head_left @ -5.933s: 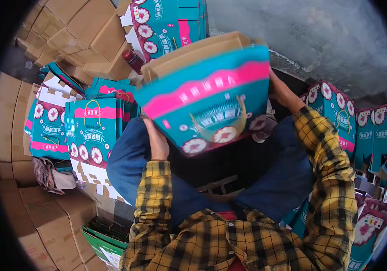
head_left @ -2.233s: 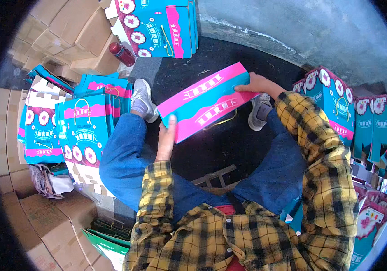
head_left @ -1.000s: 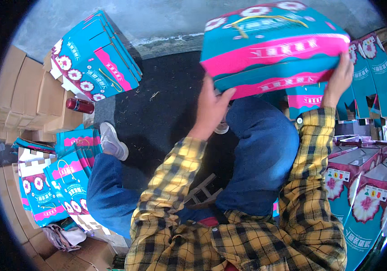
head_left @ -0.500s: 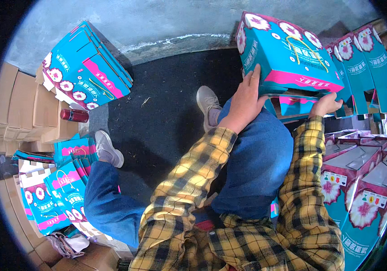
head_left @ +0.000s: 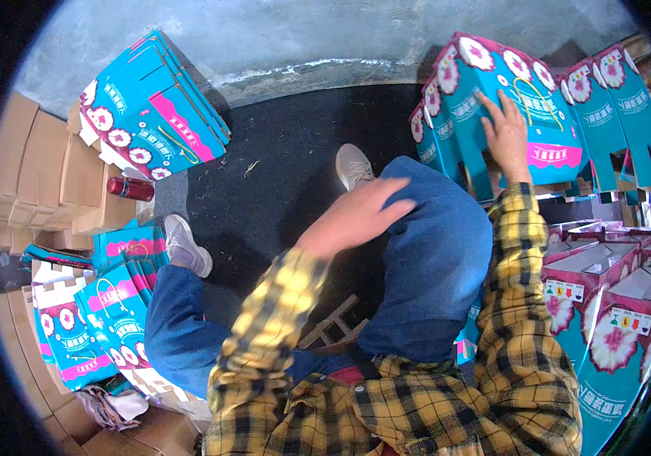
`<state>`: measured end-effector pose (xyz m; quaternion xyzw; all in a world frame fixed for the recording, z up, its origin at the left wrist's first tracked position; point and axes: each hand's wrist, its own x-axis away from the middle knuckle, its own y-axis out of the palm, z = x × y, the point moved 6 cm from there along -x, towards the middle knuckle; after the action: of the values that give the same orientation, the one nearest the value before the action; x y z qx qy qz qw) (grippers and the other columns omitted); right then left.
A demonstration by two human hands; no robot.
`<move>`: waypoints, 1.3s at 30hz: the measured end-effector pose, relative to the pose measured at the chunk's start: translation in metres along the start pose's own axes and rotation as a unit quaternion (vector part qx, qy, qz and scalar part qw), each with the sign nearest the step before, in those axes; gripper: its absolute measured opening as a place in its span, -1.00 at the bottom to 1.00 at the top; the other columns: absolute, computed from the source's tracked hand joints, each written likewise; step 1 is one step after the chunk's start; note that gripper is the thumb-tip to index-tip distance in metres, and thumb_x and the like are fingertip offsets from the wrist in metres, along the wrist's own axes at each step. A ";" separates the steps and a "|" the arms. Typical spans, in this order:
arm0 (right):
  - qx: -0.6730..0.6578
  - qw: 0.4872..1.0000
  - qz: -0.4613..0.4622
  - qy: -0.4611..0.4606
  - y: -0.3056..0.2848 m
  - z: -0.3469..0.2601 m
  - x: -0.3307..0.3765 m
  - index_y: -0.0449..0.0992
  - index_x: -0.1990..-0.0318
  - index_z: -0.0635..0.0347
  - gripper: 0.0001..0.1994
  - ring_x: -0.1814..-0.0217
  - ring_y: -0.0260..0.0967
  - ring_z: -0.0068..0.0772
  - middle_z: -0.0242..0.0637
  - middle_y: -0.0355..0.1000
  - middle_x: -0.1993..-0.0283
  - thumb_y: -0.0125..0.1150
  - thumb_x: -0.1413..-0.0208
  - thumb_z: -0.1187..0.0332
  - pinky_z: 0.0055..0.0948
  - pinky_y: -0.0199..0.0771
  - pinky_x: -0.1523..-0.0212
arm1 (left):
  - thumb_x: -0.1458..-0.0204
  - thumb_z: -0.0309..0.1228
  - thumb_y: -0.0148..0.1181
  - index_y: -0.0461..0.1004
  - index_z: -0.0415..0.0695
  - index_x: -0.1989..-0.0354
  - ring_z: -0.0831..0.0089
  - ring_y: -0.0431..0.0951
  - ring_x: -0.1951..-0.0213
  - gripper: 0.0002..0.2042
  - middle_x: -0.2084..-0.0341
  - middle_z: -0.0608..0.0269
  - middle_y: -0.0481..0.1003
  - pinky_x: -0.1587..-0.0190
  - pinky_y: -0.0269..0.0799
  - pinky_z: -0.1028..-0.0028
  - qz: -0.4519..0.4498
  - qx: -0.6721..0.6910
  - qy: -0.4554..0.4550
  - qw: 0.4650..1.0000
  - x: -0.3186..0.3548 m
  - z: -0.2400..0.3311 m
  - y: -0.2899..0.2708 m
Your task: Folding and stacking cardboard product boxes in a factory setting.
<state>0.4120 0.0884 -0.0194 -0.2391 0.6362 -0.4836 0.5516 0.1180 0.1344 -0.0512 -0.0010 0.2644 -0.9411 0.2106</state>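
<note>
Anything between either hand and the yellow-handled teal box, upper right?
Yes: the right knee lies along the direct line from the left hand to the yellow-handled teal box in this view; depth is unclear. Nothing visible separates the right hand from the box.

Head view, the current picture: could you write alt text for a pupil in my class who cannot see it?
A person's right hand touches a teal-and-pink handled box among similar boxes near a grey wall, while the empty left hand, slightly blurred, is by the right knee. At left are flattened teal boxes, brown cartons and a red bottle.
</note>
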 end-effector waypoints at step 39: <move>-0.040 0.797 -0.426 -0.427 -0.039 -0.329 0.080 0.38 -0.13 0.15 -0.56 0.03 0.42 0.05 -0.02 0.43 0.05 0.20 -0.07 0.30 -0.13 0.45 0.04 | -0.24 -0.39 -0.04 0.35 -0.29 0.10 0.22 0.56 0.11 -0.79 0.19 0.05 0.52 0.07 0.52 0.21 0.821 0.546 0.030 0.164 0.652 -0.253 -0.041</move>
<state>0.0744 0.1210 -0.0479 -0.6898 0.1889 -0.4928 0.4956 -0.5210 0.0330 -0.3194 0.3604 -0.4634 -0.1265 0.7996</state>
